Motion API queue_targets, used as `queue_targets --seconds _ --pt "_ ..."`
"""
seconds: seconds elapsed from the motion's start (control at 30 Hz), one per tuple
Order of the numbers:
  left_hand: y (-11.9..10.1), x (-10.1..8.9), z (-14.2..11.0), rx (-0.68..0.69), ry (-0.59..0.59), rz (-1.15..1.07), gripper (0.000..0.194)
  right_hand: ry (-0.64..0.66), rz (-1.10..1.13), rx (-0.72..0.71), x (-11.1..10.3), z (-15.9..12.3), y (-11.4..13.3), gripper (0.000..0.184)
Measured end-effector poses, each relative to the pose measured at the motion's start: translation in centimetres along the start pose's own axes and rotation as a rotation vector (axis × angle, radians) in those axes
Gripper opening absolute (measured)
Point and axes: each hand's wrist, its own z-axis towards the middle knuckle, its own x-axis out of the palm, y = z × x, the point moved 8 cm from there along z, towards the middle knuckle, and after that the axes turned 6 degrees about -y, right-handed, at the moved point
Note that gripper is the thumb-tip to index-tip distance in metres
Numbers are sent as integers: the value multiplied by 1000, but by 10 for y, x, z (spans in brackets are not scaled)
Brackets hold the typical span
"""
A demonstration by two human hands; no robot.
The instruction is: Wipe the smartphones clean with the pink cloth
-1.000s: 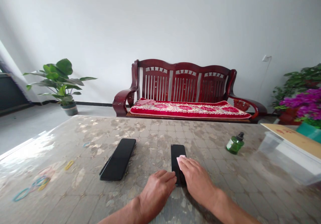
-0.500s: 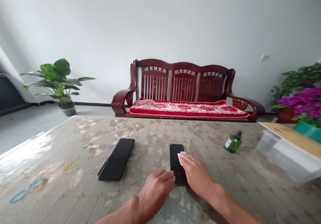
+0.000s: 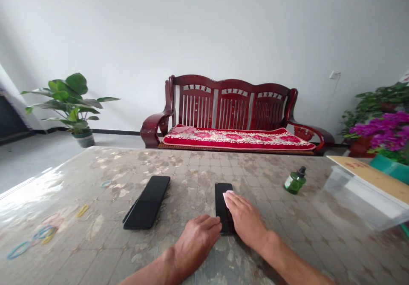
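A black smartphone (image 3: 220,200) lies flat on the table in front of me, its screen facing up. At its lower left edge my left hand (image 3: 200,238) is closed, the fingertips gripping the phone's side. My right hand (image 3: 244,217) presses a small pink cloth (image 3: 226,197) onto the screen from the right; its fingers are together and cover much of the cloth. To the left rests a larger black smartphone (image 3: 148,202), tilted slightly, with something thin under its left edge.
A green pump bottle (image 3: 295,180) stands to the right, near a clear plastic box (image 3: 358,200) with a tan board (image 3: 373,174) on top. Coloured rubber bands (image 3: 44,236) lie at the left. Beyond the patterned table (image 3: 188,165) is a red wooden bench (image 3: 233,106).
My right hand has slid the pink cloth slightly leftward over the phone screen. My left hand keeps its place at the phone's edge. The whole view has shifted slightly.
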Motion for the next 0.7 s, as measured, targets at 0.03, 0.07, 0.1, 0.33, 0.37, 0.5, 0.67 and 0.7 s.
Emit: queue_targets --seconds 0.03,0.07,0.1,0.33,0.37,0.5,0.67,0.7 --pt "0 0 0 -4 0 -4 23 3 4 -11 -1 -3 3 55" --pt "0 0 0 -6 -1 -7 23 9 11 -23 -3 -8 6 56" --pt "0 0 0 -6 -1 -10 23 15 20 -37 -5 -13 9 58" --pt "0 -1 1 2 2 -5 20 38 68 -45 -14 -18 19 51" --pt "0 -1 0 1 2 -5 20 35 79 -42 -17 -15 19 49" --pt "0 -1 0 -3 0 -15 22 24 99 -29 -30 -9 23 38" --pt "1 0 -1 -20 18 -18 24 62 71 -51 -37 -11 24 32" --pt "1 -1 0 -22 15 -18 24 75 79 -59 -36 -10 22 32"
